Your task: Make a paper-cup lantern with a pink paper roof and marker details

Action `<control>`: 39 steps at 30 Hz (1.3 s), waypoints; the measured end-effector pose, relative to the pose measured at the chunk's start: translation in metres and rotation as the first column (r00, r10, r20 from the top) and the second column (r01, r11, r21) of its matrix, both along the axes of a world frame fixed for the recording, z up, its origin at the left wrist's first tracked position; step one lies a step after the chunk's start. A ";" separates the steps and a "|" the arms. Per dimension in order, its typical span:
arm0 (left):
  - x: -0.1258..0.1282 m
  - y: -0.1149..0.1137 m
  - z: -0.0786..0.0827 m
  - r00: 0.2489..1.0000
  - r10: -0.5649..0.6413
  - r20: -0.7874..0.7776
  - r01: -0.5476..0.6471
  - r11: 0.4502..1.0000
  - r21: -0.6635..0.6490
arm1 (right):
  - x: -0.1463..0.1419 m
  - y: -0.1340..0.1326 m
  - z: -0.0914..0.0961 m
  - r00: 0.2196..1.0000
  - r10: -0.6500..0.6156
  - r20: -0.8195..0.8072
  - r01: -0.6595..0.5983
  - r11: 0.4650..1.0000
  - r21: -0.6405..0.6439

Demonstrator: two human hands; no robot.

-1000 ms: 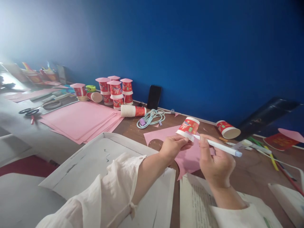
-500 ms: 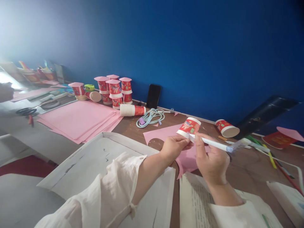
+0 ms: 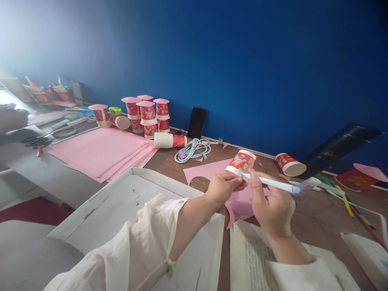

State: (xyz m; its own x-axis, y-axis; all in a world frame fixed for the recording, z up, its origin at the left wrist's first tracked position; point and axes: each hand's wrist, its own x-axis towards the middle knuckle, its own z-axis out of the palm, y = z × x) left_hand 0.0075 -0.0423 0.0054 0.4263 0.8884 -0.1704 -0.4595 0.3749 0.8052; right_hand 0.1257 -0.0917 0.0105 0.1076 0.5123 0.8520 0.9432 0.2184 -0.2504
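- In the head view, my only feed, I have the left hand (image 3: 222, 186) clamped on a red paper cup (image 3: 242, 161), thumb and fingers pinching its white lower rim; the cup stands tilted just beyond those fingertips.
- My right hand (image 3: 271, 202) is clamped on a white pen (image 3: 275, 183), gripping near the tip end. The tip reaches left to the cup's rim; whether it really touches, I can't tell from here.
- I judge the cup very light, thin-walled and springy. A hard squeeze would dent it or push it oval, and the printed wall may slip a little. The rim looks stiffest, so a gentle pinch there, as the left hand has, should suit it.
- The pen I take to be light, rigid and smooth; holding it close to the tip should steady it best.
- Beneath both hands a pink sheet (image 3: 207, 168) with curved cut-outs lies on the desk (image 3: 318, 214); I'd expect a wrist to crease it easily.
- Beyond the right hand, a little to its right, a second cup (image 3: 286, 163) lies on its side. Beyond the left hand, off to its left, are a coiled cable (image 3: 194, 151) and nested cups (image 3: 169, 140).
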 end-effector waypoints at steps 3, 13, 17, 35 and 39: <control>-0.001 0.000 0.000 1.000 -0.014 0.002 0.014 1.000 0.026 | -0.001 0.000 0.000 1.000 0.002 0.012 -0.002 1.000 0.003; 0.000 0.000 -0.001 0.999 -0.008 -0.035 0.010 0.999 0.036 | 0.001 0.002 0.000 1.000 0.006 0.002 -0.006 1.000 0.003; -0.001 0.000 0.001 0.999 0.010 -0.051 -0.010 1.000 0.004 | 0.000 0.002 -0.001 1.000 0.014 0.016 -0.014 1.000 0.017; -0.001 0.009 -0.013 0.979 -0.019 0.203 0.030 0.998 -0.051 | 0.000 0.001 0.000 0.999 -0.001 -0.033 0.002 1.000 0.011; 0.000 0.008 -0.014 0.979 -0.037 0.198 0.045 0.998 -0.037 | -0.001 0.005 -0.002 0.999 0.046 -0.009 -0.046 0.999 0.009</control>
